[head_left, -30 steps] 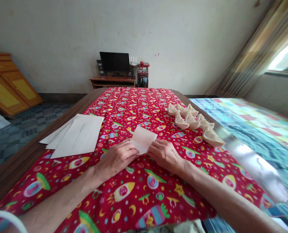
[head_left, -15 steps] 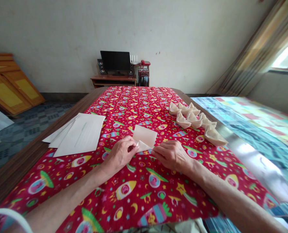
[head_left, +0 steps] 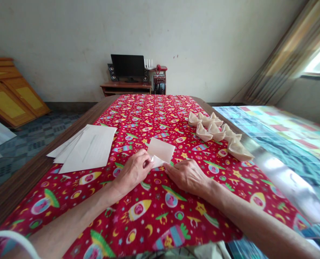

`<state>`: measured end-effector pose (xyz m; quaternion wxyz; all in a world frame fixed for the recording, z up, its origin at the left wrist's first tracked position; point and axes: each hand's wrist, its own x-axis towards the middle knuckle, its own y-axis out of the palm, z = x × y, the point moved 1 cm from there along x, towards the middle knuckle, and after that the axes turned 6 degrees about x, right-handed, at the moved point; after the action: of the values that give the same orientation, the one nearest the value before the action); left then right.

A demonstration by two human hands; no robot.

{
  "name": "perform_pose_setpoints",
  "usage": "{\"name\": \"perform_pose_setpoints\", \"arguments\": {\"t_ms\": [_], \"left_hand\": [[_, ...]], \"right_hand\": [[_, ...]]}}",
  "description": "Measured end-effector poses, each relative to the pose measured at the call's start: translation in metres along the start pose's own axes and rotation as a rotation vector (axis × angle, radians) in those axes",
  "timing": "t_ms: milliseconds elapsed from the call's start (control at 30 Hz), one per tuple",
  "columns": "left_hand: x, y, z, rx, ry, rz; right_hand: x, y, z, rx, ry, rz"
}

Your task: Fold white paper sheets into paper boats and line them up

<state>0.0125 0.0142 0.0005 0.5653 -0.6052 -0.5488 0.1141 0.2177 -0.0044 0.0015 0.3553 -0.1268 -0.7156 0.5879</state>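
Note:
A small folded sheet of paper [head_left: 162,148] lies on the red patterned cloth in front of me, with a narrow flap turned up along its near edge. My left hand [head_left: 138,166] pinches the flap's left end between thumb and finger. At the near right corner, my right hand [head_left: 185,174] has its fingers pressed together on the paper's folded edge; its thumb is mostly hidden. To the right sit several folded paper boat-like shapes [head_left: 238,149], grouped in rows. A fanned stack of white paper sheets [head_left: 91,149] is on the left.
The red cloth [head_left: 138,212] covers most of a brown wooden table [head_left: 22,180]. A bed [head_left: 286,144] stands along the right side. Beyond the table are a monitor [head_left: 127,66] on a low stand and a red telephone [head_left: 161,67]. At far left is a wooden cabinet [head_left: 14,91].
My right hand has shifted slightly left along the paper's near edge, its fingertips now closer to the flap. The left hand keeps its pinch in nearly the same place.

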Motion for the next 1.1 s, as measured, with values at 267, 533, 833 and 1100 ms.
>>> {"name": "perform_pose_setpoints", "arguments": {"t_ms": [267,533,833,1100], "left_hand": [[-0.0014,0.0013,-0.0014,0.043,0.026,0.005],[-0.0017,0.0025,0.0,0.044,0.011,0.017],[-0.0035,0.0049,0.0018,0.134,0.114,0.006],[-0.0054,0.0026,-0.0034,0.23,0.344,0.132]], "right_hand": [[0.0022,-0.0032,0.0018,0.022,0.047,0.058],[0.0023,-0.0028,0.0003,0.031,0.07,0.071],[0.0031,-0.0032,0.0001,0.115,0.129,0.091],[0.0027,-0.0026,-0.0012,0.136,0.157,0.101]]}}
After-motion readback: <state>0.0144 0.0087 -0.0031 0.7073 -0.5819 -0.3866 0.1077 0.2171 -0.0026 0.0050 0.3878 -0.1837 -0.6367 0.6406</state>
